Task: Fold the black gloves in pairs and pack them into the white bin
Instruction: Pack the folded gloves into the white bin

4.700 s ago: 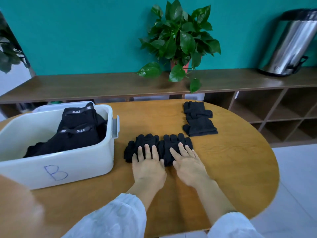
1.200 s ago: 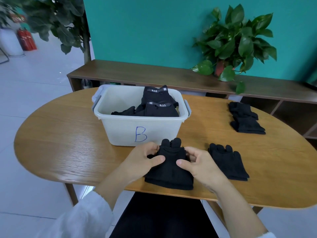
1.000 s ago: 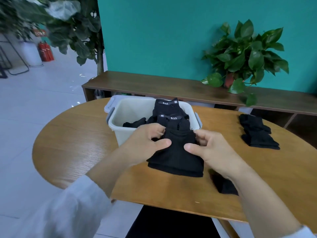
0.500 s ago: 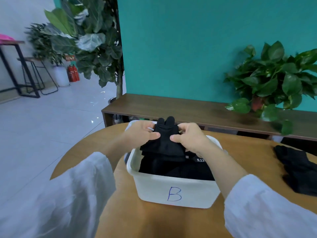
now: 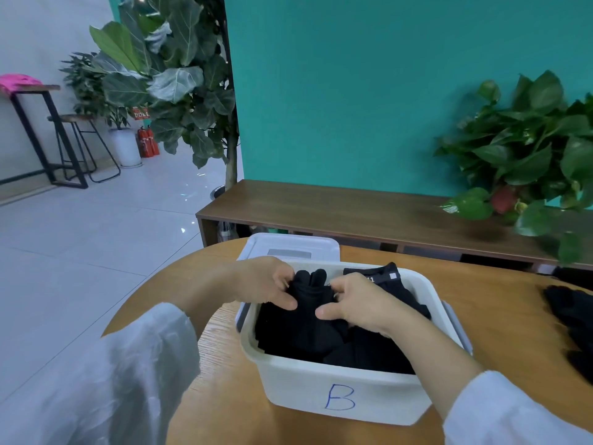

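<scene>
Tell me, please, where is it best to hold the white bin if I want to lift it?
Grip the white bin by its grey side handles, one hand from each side. They jut out under the rim at both short ends; the walls are smooth, and the gloves fill the inside.

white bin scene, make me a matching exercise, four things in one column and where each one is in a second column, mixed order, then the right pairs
Things
1. folded glove pair
2. bin lid
3. loose gloves
4. potted plant

Places
A. on the dark wooden shelf by the teal wall
B. flat on the table behind the white bin
C. on the table at the right edge of the view
D. gripped by both hands, left hand and right hand, over the bin's left part

Pairs: 1-D, 2-B, 3-C, 4-A
</scene>
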`<state>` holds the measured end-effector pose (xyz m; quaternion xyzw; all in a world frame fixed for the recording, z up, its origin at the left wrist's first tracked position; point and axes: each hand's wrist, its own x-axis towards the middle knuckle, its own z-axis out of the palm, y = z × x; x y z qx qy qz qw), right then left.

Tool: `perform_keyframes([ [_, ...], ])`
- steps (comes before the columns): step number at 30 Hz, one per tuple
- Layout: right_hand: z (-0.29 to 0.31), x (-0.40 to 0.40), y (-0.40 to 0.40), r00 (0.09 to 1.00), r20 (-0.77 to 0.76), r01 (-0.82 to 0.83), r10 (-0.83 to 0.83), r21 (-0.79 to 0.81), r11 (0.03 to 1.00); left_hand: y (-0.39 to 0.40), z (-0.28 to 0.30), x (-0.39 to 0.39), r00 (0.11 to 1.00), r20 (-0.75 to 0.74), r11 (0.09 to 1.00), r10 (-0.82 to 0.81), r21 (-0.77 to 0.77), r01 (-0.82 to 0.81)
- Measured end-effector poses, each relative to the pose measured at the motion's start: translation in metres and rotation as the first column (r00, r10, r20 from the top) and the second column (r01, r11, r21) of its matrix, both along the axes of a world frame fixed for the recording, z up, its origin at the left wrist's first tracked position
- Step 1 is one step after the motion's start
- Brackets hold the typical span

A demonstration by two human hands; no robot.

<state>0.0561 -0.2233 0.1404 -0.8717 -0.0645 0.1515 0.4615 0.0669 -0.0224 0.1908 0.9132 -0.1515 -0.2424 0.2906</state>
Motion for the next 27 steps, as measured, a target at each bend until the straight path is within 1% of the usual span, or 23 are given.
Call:
perform_keyframes([
  [4,0.000,-0.002,-0.002,0.998,-0.005,-0.070,0.070,-0.045,0.997,-0.002,-0.002,0.002,0.999,0.034,0.997,-0.035,0.074,0.032],
  [6,0.000,-0.004,-0.004,0.996,-0.010,-0.087,0.086,-0.045,0.995,-0.002,-0.005,0.001,0.999,0.033,0.996,-0.033,0.078,0.030],
  [9,0.001,-0.007,-0.005,0.993,-0.018,-0.115,0.114,-0.075,0.991,-0.001,-0.008,0.001,0.996,0.076,0.995,-0.034,0.101,0.026],
  [11,0.001,-0.009,-0.005,0.992,-0.020,-0.125,0.124,-0.086,0.988,-0.002,-0.008,0.001,0.994,0.096,0.991,-0.045,0.131,0.033],
  [17,-0.008,-0.009,-0.006,0.990,-0.030,-0.143,0.141,-0.088,0.986,-0.008,-0.017,0.001,0.991,0.093,0.970,-0.099,0.231,0.075],
  [22,-0.012,-0.009,-0.009,0.993,0.022,-0.112,0.115,-0.099,0.989,-0.010,-0.020,-0.001,0.990,0.117,0.976,-0.082,0.210,0.056],
  [27,-0.015,-0.012,-0.008,0.987,0.121,-0.088,0.109,-0.169,0.982,-0.013,-0.024,-0.003,0.978,0.188,0.962,-0.095,0.270,0.041],
])
